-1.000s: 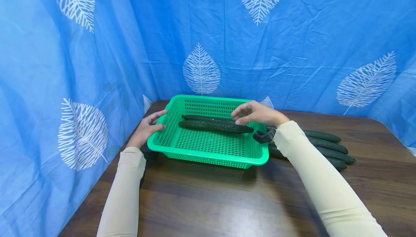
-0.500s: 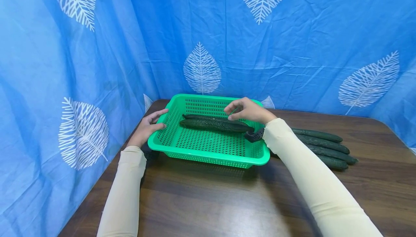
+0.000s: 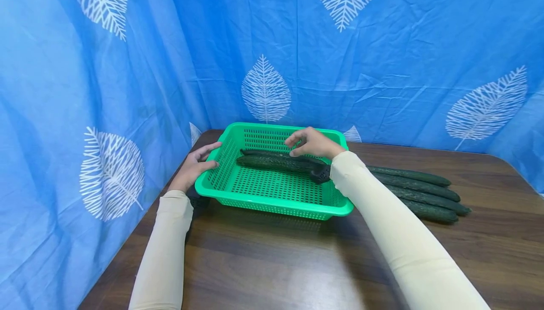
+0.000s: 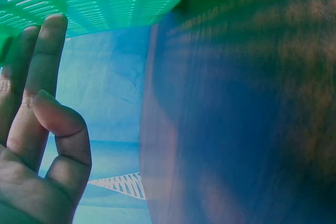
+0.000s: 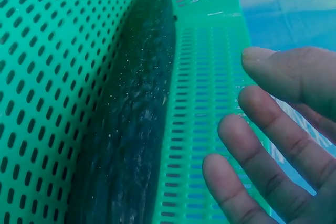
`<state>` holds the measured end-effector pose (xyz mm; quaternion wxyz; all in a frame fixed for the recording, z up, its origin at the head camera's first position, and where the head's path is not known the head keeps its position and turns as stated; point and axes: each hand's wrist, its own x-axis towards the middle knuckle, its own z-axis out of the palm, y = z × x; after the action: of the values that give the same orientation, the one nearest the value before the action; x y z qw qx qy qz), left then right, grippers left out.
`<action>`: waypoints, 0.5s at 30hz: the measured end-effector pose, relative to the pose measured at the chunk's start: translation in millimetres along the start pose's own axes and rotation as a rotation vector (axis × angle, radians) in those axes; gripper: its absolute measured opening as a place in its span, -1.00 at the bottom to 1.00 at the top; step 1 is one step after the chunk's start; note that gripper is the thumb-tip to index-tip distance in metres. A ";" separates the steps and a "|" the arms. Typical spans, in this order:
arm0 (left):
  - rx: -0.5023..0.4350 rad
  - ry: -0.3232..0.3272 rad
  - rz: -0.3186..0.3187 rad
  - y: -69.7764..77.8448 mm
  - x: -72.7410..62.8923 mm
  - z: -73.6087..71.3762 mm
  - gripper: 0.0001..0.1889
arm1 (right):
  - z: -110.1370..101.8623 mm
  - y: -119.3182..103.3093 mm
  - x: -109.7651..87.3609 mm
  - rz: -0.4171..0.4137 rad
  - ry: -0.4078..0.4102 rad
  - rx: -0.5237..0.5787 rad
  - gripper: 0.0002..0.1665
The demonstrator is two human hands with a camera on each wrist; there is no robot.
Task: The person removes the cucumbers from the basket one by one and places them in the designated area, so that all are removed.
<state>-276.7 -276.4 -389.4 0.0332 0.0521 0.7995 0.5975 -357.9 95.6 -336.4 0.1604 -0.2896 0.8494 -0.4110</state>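
Note:
A green plastic basket [image 3: 276, 210] with slotted walls holds two dark green cucumbers lying lengthwise, the front cucumber [image 3: 272, 162] hiding most of the other. My left hand [image 3: 192, 168] touches the basket's left end. Its fingertips meet the slotted wall in the left wrist view, and the thumb is bent. Over the basket, above the cucumbers, hovers my right hand [image 3: 313, 143], fingers loosely bent and nothing between them. From the right wrist, a cucumber [image 5: 131, 114] lies along the basket floor, apart from the fingers.
Several more cucumbers [image 3: 425, 190] lie side by side on the brown wooden table [image 3: 272, 263], right of the basket and partly behind the right sleeve. A blue curtain [image 3: 382, 64] with white leaf prints hangs behind and at the left.
My right hand has moved left over the basket, uncovering more of the cucumbers on the table. The left hand and the cucumbers in the basket stay as they were.

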 end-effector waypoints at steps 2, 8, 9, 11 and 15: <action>0.001 0.002 0.006 -0.2 -0.1 -0.1 -0.28 | 1.2 -0.9 2.9 0.017 -0.002 -0.013 -0.50; 0.004 0.000 0.019 -1.1 -0.2 0.3 -0.28 | 6.5 -1.6 9.6 0.060 -0.019 -0.105 -0.49; 0.000 -0.001 0.017 -1.2 -0.1 0.4 -0.28 | 7.8 -1.4 10.6 0.067 -0.027 -0.115 -0.49; -0.005 -0.001 0.014 -1.4 0.0 0.3 -0.28 | 10.9 -0.3 13.0 0.088 -0.044 -0.117 -0.47; -0.007 -0.001 0.015 -1.5 0.2 -0.1 -0.28 | 15.5 4.8 17.1 0.141 -0.067 -0.132 -0.44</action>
<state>-276.9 -276.8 -390.8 0.0294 0.0582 0.7969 0.6006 -365.0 77.9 -350.3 0.1979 -0.2525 0.8872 -0.3317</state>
